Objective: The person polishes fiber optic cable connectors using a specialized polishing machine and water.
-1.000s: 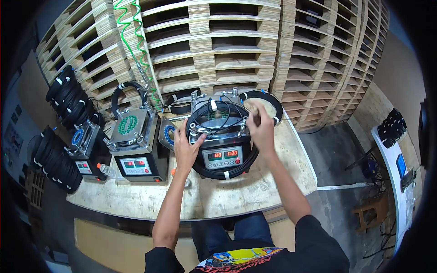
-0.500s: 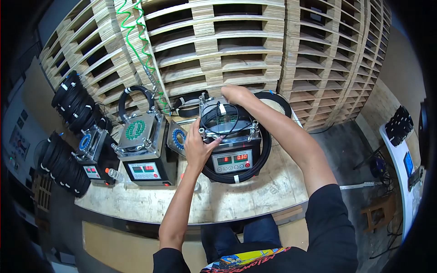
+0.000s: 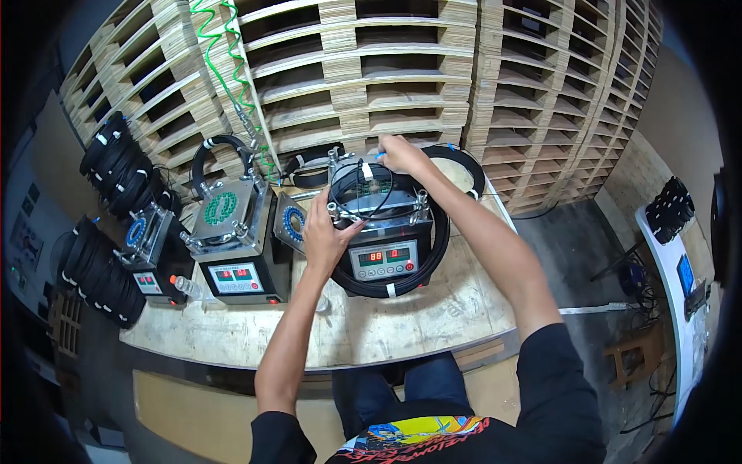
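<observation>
My left hand [image 3: 325, 232] rests against the front left corner of the rightmost machine [image 3: 382, 267], its fingers stretched along the side and its thumb across the front edge. Behind the machine's top plate, my right hand [image 3: 399, 153] is closed in a pinch, with a small blue piece [image 3: 380, 155] showing at the fingertips; its kind is too small to tell. A thin black cable [image 3: 393, 193] with a white tag [image 3: 367, 171] loops over the top plate. A thicker black cable coil [image 3: 443, 247] hangs around the machine's front.
Two similar machines stand left, one with a green ring of holes [image 3: 220, 209], one with a blue ring [image 3: 136, 231]. A clear bottle [image 3: 185, 286] lies between them. Black coils [image 3: 100, 271] are stacked at far left. Wooden pallets [image 3: 402, 69] rise behind the table [image 3: 402, 329].
My right hand's fingertips now show the blue piece, which was not visible before. The rightmost machine's red display reads differently. The whole view has shifted slightly.
</observation>
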Available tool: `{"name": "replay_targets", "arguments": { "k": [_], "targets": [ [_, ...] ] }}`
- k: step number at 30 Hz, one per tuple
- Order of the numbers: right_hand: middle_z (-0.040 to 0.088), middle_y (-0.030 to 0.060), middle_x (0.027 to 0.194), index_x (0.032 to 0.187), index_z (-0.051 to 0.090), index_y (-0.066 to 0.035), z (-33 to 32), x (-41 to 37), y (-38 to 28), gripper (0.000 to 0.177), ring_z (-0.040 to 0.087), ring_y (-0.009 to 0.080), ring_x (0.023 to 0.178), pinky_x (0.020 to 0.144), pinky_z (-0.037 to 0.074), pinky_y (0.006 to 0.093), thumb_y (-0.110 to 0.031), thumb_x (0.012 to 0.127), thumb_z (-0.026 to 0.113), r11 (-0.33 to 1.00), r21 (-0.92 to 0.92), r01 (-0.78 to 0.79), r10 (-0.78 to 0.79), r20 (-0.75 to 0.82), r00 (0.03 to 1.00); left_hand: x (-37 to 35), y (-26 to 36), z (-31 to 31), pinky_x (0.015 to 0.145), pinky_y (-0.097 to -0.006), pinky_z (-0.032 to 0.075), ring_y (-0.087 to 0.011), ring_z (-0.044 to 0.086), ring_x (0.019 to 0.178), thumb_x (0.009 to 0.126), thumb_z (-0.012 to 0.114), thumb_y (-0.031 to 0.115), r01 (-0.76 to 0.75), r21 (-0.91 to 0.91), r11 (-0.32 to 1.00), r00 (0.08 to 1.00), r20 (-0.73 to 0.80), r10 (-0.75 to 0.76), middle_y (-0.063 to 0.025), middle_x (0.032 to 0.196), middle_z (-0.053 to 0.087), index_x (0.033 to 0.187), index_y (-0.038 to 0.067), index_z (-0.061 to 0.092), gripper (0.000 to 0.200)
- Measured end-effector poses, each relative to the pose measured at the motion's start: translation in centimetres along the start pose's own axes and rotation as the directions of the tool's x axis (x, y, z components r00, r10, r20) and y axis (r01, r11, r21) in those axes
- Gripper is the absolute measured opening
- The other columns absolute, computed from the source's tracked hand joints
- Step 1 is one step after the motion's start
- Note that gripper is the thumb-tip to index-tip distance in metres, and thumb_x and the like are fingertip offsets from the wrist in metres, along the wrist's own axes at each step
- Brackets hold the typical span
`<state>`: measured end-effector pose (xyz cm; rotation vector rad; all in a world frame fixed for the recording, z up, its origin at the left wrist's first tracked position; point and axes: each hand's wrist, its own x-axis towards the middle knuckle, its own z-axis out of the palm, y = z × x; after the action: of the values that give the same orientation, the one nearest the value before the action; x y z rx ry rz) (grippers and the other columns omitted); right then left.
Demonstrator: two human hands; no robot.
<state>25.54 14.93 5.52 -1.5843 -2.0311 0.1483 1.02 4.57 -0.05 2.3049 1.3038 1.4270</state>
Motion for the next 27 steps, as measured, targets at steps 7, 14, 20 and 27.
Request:
{"name": "replay_targets", "arguments": {
  "k": [7, 14, 20, 27],
  "targets": [
    [0.066, 0.0332, 0.096, 0.111, 0.044, 0.003, 1.6, -4.0, -1.6, 0.023, 0.064, 0.0513, 0.092, 0.080, 0.050, 0.0589, -0.007, 0.094, 0.056, 0.974, 0.166, -0.154, 0.204, -0.349, 0.915, 5.3, -4.4, -6.7, 0.097, -0.0385, 0.051, -0.0276, 0.064, 0.115, 0.084, 0.075, 0.018, 0.150, -0.261, 0.954, 0.765, 0.642, 0.055, -0.0207, 0.140, 0.056, 0.144, -0.002, 0.047, 0.068],
    [0.065, 0.0307, 0.104, 0.111, 0.046, 0.006, 1.4, -4.1, -1.9, 0.025, 0.061, 0.0497, 0.100, 0.086, 0.048, 0.0539, -0.008, 0.094, 0.060, 0.954, 0.243, -0.174, 0.249, -0.328, 0.911, 16.2, -1.0, -1.8, 0.081, -0.0335, 0.056, -0.0238, 0.072, 0.088, 0.092, 0.067, 0.018, -0.188, -0.061, 0.980, 0.827, 0.528, 0.191, -0.0161, 0.106, 0.074, 0.117, 0.000, 0.070, 0.030],
    [0.066, 0.0314, 0.093, 0.111, 0.048, 0.002, 1.7, -4.0, -1.1, 0.021, 0.064, 0.0506, 0.093, 0.081, 0.050, 0.0581, -0.008, 0.095, 0.057, 0.966, 0.236, -0.107, 0.190, -0.364, 0.912, 21.3, 1.0, 6.2, 0.079, -0.0392, 0.057, -0.0319, 0.072, 0.091, 0.082, 0.075, 0.023, -0.255, 0.347, 0.903, 0.510, 0.841, -0.179, -0.0163, 0.102, 0.075, 0.111, 0.004, 0.074, 0.034],
    [0.066, 0.0316, 0.095, 0.109, 0.046, 0.004, 1.0, -4.2, -1.9, 0.022, 0.062, 0.0509, 0.094, 0.081, 0.049, 0.0573, -0.007, 0.094, 0.058, 0.952, 0.279, -0.124, 0.218, -0.334, 0.917, 20.9, 3.9, 7.2, 0.078, -0.0415, 0.059, -0.0356, 0.071, 0.098, 0.076, 0.079, 0.014, -0.559, 0.458, 0.691, 0.469, 0.862, -0.193, -0.0182, 0.107, 0.073, 0.106, 0.005, 0.075, 0.032]
  ]
}}
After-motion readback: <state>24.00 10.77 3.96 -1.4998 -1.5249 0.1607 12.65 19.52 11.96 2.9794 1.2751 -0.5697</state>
